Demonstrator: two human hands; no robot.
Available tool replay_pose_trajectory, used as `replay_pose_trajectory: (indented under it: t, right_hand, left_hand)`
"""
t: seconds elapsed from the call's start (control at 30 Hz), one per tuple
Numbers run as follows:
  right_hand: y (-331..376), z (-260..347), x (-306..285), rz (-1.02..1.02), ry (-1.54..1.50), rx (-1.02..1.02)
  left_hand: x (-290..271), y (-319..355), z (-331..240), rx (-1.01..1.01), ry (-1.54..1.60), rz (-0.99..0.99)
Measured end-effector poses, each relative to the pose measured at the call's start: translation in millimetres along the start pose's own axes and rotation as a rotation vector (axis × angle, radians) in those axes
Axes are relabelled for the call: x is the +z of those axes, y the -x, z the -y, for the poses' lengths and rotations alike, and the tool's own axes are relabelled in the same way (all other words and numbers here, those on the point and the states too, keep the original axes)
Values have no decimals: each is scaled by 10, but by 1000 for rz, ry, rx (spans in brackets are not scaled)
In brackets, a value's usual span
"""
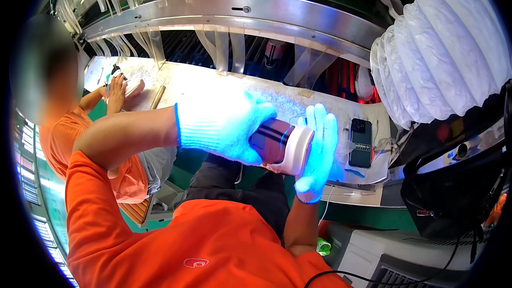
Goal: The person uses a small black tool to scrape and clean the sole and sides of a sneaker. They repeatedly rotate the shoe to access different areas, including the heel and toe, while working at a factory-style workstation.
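Both my hands wear white knitted gloves lit bright blue. My left hand (232, 128) is closed round a reddish-brown shoe (271, 140) with dark stripes and a thick white sole, held on its side above my lap. The sole faces right, toward my right hand (321, 149). That hand has its fingers stretched out and upright, the palm against or very close to the sole. Part of the shoe is hidden under the left glove.
A worktable (186, 82) spans the front, with a dark phone (361, 143) at its right. Behind it, clear strips (221, 48) hang before rollers carrying another shoe (274, 53). A white duct (437, 48) and black bag (448, 192) stand right. A co-worker (101, 133) sits left.
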State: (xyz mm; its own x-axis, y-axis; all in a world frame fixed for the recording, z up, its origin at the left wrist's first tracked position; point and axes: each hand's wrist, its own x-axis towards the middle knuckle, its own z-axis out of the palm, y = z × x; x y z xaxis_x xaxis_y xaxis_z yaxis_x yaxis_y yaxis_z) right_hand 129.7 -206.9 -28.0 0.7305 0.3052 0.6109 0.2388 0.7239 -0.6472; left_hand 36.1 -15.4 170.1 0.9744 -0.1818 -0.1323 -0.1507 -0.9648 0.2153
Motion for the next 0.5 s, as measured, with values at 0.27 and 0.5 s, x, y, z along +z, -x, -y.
replay_pose_trajectory:
  t: [0.27, 0.5]
  right_hand:
    - [288, 23, 134, -169, 59, 67]
    - [290, -40, 278, -287, 70, 99]
  left_hand:
    - [37, -82, -26, 92, -107, 48]
    - [43, -77, -13, 117, -126, -6]
